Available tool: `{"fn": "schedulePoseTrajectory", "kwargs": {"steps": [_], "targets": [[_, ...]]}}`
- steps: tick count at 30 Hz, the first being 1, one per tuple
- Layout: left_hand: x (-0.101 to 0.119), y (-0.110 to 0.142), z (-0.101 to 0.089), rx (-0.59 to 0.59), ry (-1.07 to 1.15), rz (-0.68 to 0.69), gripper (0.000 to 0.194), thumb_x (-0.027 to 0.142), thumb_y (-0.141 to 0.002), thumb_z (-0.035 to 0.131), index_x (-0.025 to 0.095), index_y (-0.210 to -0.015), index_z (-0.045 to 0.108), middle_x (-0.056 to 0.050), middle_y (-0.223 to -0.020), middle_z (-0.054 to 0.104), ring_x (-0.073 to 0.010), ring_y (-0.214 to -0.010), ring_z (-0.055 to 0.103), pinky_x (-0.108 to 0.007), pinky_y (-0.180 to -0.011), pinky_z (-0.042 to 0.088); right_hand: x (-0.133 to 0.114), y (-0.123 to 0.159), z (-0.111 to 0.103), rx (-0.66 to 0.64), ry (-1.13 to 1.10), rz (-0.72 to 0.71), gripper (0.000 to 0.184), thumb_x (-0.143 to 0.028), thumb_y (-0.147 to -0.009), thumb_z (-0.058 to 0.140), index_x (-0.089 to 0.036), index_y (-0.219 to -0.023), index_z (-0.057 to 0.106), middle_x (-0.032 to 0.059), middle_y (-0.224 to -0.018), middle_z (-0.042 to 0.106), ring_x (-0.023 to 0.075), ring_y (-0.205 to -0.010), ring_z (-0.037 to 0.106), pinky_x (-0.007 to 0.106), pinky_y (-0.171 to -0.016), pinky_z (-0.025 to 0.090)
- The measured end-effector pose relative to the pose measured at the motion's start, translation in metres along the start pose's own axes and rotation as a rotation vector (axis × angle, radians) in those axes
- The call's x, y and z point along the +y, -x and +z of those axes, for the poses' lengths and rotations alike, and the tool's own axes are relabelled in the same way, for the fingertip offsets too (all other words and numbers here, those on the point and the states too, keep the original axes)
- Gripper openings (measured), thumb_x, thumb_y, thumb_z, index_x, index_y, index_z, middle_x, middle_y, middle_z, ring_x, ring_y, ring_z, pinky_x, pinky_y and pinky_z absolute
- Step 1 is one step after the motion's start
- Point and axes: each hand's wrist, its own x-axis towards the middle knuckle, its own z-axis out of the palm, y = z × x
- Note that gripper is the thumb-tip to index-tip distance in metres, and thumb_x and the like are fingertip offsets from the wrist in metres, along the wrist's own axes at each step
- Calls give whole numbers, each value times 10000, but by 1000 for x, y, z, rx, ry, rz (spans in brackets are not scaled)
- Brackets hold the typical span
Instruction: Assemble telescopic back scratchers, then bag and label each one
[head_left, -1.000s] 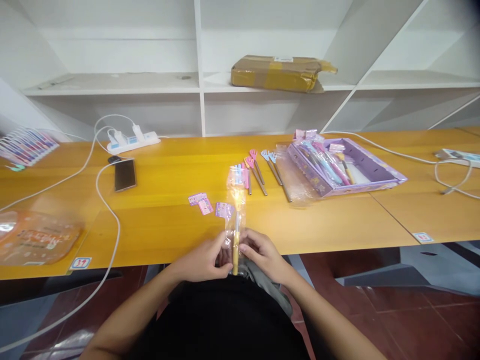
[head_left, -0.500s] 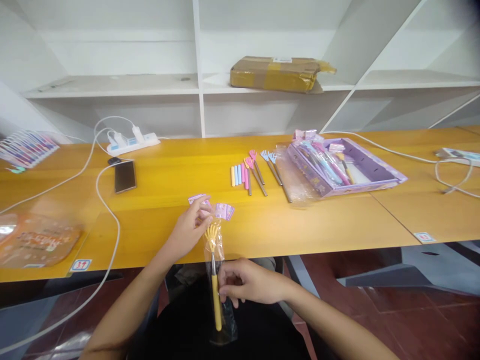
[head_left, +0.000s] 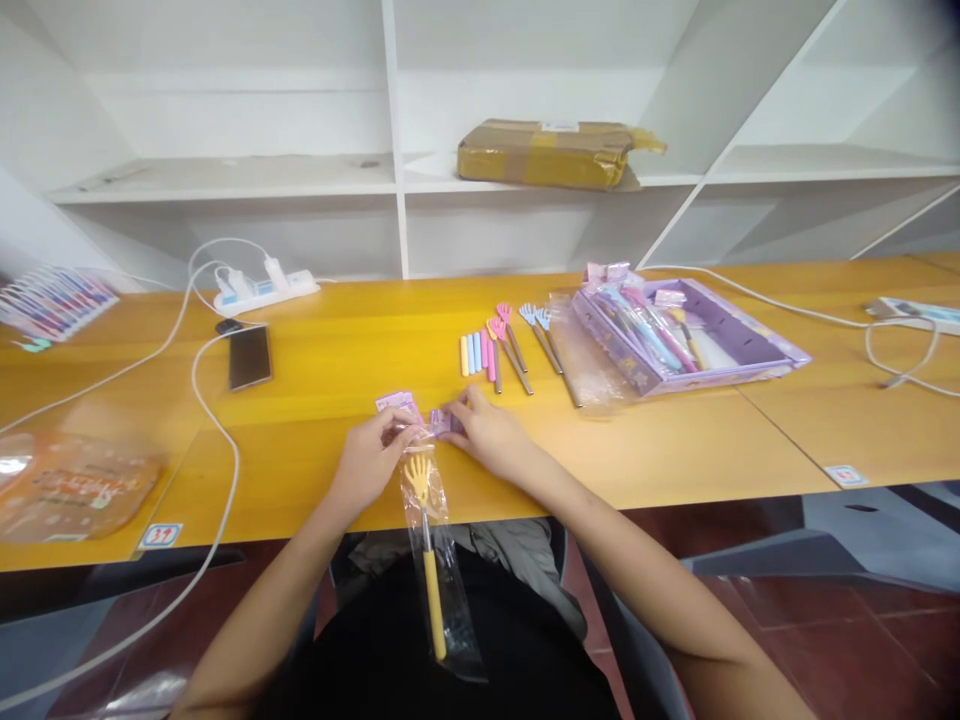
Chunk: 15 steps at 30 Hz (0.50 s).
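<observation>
My left hand (head_left: pixel 373 455) pinches the top of a clear plastic bag (head_left: pixel 459 600). Inside it hangs a yellow back scratcher (head_left: pixel 433 600), claw end up, its handle reaching down over my lap. My right hand (head_left: pixel 491 432) has its fingers closed on a small purple card (head_left: pixel 442 421) just right of the bag's mouth. More purple cards (head_left: pixel 400 404) lie on the table behind my left hand. Farther back are pink back scratchers (head_left: pixel 513 345), blue back scratchers (head_left: pixel 551 345) and several loose coloured handles (head_left: pixel 477 353).
A purple box (head_left: pixel 765 340) with bagged scratchers stands at the right, beside empty plastic bags (head_left: pixel 592 370). At the left are a phone (head_left: pixel 250 357), a power strip (head_left: pixel 266 291), white cables and an orange bag (head_left: pixel 82 485). A taped carton (head_left: pixel 544 153) sits on the shelf.
My right hand has left the scratcher's handle and moved up and forward to the purple card. My left hand stays at the bag's top, and the bagged scratcher hangs nearly where it was.
</observation>
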Motion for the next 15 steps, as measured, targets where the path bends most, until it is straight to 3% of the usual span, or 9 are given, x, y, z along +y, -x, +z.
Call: {"fn": "schedulePoseTrajectory", "kwargs": {"steps": [3, 7, 11, 15], "targets": [[-4, 4, 0, 67, -29, -4, 274, 505, -980, 670, 235, -971, 717, -25, -937, 800, -222, -870, 772, -334, -821, 599, 4, 2, 8, 12, -79, 30, 264, -310, -966, 759, -189, -1186, 679, 106, -1200, 575, 214, -911, 654, 396, -886, 568], [-7, 8, 2, 116, -33, 11, 300, 533, -1000, 641, 241, -972, 702, -7, -884, 797, -210, -815, 781, -322, -806, 607, 11, 4, 12, 20, -154, 67, 471, -312, -938, 787, -197, -1363, 617, 115, -1282, 552, 227, -1009, 662, 417, -979, 556], [-7, 10, 3, 108, 31, -12, 342, 572, -1022, 597, 237, -982, 649, 3, -842, 787, -208, -805, 800, -304, -774, 626, 17, 2, 12, 0, -218, 98, 430, -293, -909, 812, -194, -1290, 640, 89, -1231, 562, 214, -990, 655, 405, -966, 554], [-6, 11, 3, 96, 20, -8, 365, 597, -1032, 570, 240, -982, 629, 2, -820, 779, -215, -824, 814, -300, -761, 634, 19, 0, 13, 77, -263, 94, 427, -225, -879, 823, -195, -1260, 632, 76, -1181, 603, 235, -1048, 646, 417, -990, 538]]}}
